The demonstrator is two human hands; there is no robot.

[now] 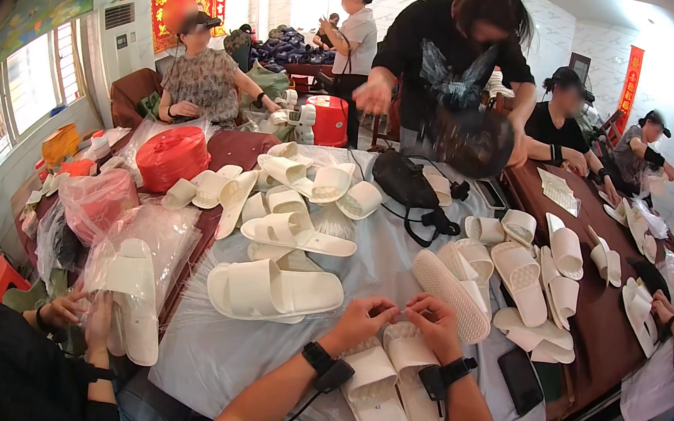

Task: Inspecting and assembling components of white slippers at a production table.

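A pair of white slide slippers lies right in front of me, the left slipper [376,394] beside the right slipper [416,372]. Above their far ends, my left hand [363,321] and my right hand [436,324] are close together, thumbs and fingers pinched. Whatever they pinch, if anything, is too small to make out. Just past my right hand, another slipper [451,296] leans with its textured sole showing. To the left of my hands, a large slipper [275,289] rests on top of others. Each of my wrists wears a black strap with a small box and cable.
Clear plastic sheeting [200,362] covers the table. More slippers [301,231] are heaped in the middle and on the right. A black phone [520,380] lies at right, a black bag [401,186] farther back, a red twine roll [172,158] at left. Several people work around the table.
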